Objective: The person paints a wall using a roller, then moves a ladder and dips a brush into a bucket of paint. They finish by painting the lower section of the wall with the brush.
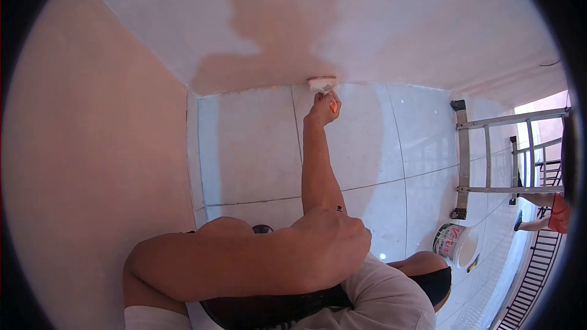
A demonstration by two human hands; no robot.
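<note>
My right hand (325, 107) is reached out to the foot of the wall (391, 36). Its fingers are closed round what looks like a putty knife (320, 84), with an orange spot, likely its handle, showing at the palm. The wide, whitish end touches the wall just above the tiled floor (257, 146). My left forearm crosses low in front of my body. My left hand (339, 241) lies over the upper part of my right arm, fingers curled. A small dark item shows at its upper edge; what it grips is hidden.
A side wall (104, 134) rises close on the left. To the right stand a metal ladder (489, 124) and a white bucket (449, 241) with red lettering. A small tool (473, 263) lies beside the bucket. Beyond are a dark railing (535, 275) and another person (557, 212).
</note>
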